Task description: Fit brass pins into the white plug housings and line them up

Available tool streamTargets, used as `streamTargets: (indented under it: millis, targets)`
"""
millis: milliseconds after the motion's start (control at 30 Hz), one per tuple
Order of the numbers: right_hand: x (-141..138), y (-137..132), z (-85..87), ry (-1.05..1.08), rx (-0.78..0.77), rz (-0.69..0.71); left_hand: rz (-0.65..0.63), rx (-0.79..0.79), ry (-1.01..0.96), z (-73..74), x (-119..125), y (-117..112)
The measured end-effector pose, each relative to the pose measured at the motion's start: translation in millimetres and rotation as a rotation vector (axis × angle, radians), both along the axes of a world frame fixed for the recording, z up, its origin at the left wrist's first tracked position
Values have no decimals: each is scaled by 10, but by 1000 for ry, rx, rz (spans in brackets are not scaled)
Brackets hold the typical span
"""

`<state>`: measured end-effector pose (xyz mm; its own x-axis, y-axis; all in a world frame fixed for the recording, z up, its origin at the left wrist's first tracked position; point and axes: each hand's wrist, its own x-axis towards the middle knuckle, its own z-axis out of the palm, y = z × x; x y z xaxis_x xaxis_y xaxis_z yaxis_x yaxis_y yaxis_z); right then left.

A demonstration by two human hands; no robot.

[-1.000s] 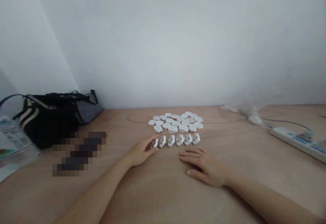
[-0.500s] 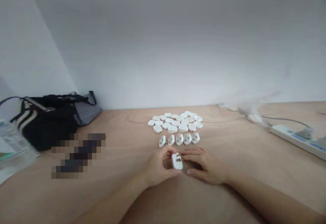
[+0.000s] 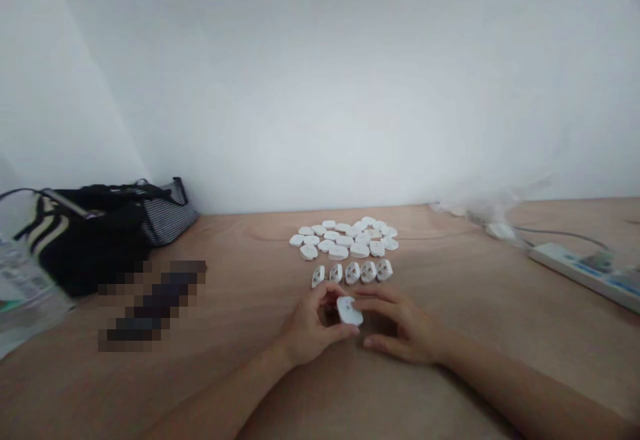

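So a white plastic plug (image 3: 349,311) is being held just above the wooden tabletop (image 3: 465,380), right between the two hands and close in front of the person. Its long axis is tilted, running from upper left to lower right in the head view, and the left hand (image 3: 311,323) is the nearer one, if only by a bit. That hand is curled in pretty tight, with the plug pinched at its left end between the left fingers (image 3: 327,291) and the thumb (image 3: 345,332), so hardly any gap is left there. The right hand (image 3: 403,328) is kept much more open, with the right fingers (image 3: 374,300) stretched across toward the plug's right side. They look to be touching it, but whether any real grip is being applied can't be told from this view.

Just beyond the fingers, a row of five similar plugs (image 3: 353,273) is lined up across the table, and behind it a loose cluster of white plugs (image 3: 345,237) is spread out. Over on the right, a white power strip (image 3: 575,273) is lying near some clear plastic wrap (image 3: 495,217). On the left, a black bag (image 3: 85,247) and a striped grey bag (image 3: 167,217) are sitting by the white wall (image 3: 320,93), with a pixelated object (image 3: 153,307) blurred out in front of them
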<state>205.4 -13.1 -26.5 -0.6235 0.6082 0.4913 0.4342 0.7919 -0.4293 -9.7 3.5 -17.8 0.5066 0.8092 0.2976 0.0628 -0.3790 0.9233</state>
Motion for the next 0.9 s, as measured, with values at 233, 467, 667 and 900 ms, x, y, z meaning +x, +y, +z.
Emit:
streamTargets:
  millis: [233, 467, 667, 900]
  targets:
    - [43, 5, -54, 26, -103, -29, 245, 54, -9, 115, -326, 208]
    - [24, -7, -17, -9, -119, -6, 371, 153, 423, 120, -783, 524]
    - [32, -6, -17, -36, -122, -15, 353, 165, 514, 61, -866, 605]
    - [34, 2, -13, -85, -106, -45, 277, 337, 566, 158, -680, 534]
